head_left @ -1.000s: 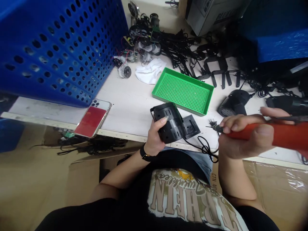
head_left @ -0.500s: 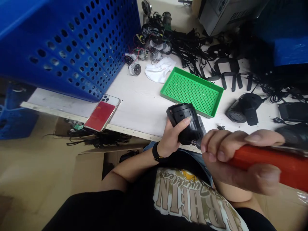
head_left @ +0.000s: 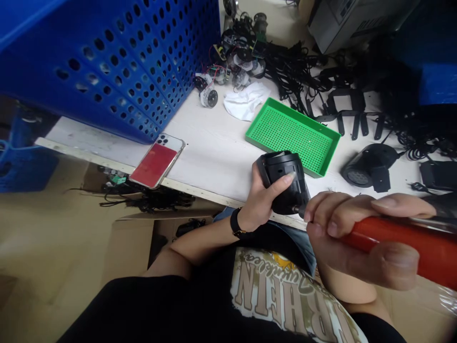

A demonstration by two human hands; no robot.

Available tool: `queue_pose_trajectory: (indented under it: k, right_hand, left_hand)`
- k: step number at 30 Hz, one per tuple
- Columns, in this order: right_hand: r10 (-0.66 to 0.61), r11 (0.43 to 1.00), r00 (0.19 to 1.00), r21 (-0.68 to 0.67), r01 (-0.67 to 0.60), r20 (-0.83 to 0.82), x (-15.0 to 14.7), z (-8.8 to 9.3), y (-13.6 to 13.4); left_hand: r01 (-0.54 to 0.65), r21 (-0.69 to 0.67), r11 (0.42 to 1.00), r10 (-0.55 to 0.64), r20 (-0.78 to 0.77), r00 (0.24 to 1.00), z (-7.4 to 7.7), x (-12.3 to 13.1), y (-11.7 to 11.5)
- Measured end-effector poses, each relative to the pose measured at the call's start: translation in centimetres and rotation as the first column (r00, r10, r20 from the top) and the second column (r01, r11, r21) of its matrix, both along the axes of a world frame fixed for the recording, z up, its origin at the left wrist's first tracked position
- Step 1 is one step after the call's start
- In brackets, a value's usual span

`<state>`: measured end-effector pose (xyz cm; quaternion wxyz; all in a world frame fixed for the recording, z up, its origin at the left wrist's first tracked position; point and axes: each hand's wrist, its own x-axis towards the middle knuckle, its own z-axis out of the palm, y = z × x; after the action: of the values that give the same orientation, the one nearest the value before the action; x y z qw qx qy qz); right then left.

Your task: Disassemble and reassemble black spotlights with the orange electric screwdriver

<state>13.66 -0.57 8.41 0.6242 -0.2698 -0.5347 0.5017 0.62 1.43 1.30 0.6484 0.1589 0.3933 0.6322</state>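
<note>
My left hand point(head_left: 262, 200) is wrapped round a black cylindrical housing point(head_left: 285, 166), its thumb lying along the side, just beyond the table's front edge. On the right, my right hand point(head_left: 357, 228) grips a red electric screwdriver point(head_left: 396, 238). The tool's dark tip meets the lower right side of the housing; the exact contact point is too small to tell. Behind the housing lies a green perforated tray point(head_left: 293, 136). A similar black lamp-like unit point(head_left: 369, 166) rests on the table to the right.
A big blue perforated crate point(head_left: 143, 71) stands at the left, with a red-backed phone point(head_left: 157, 162) near the table edge point(head_left: 203, 194). White cloth point(head_left: 246, 101), small wired parts point(head_left: 209, 95), black cables point(head_left: 293, 71) and black brackets point(head_left: 346, 102) lie farther back.
The table and its objects appear shifted slightly right in the view. The housing looks a little more upright in my left hand, with the screwdriver tip still against it.
</note>
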Motion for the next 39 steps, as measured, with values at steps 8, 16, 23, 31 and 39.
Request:
queue_pose_trajectory:
  k: [8, 16, 23, 31, 39]
  right_hand:
    - [-0.007, 0.979, 0.991, 0.200, 0.033, -0.130, -2.1, -0.7, 1.8]
    - [-0.024, 0.953, 0.990, 0.295, 0.064, -0.137, -3.1, -0.9, 2.5]
    - [-0.022, 0.979, 0.988, 0.195, 0.053, -0.155, -2.3, -0.5, 1.4]
    - [0.095, 0.958, 0.991, 0.278, -0.067, -0.090, -1.9, -1.2, 2.4]
    - [0.047, 0.941, 0.981, 0.337, 0.019, -0.187, -2.7, -1.3, 3.2]
  left_hand:
    - [0.020, -0.045, 0.999, -0.019, 0.023, 1.000, 0.6, 0.2, 0.3]
    - [-0.019, -0.052, 0.998, 0.019, -0.011, 1.000, 0.9, 0.5, -0.1]
    - [-0.002, -0.008, 1.000, 0.001, -0.029, 1.000, 1.0, 0.4, -0.2]
    - [-0.075, -0.006, 0.997, 0.075, -0.041, 0.996, 1.0, 0.4, -0.2]
    - [-0.044, 0.001, 0.999, 0.044, -0.063, 0.997, 0.7, 0.0, -0.3]
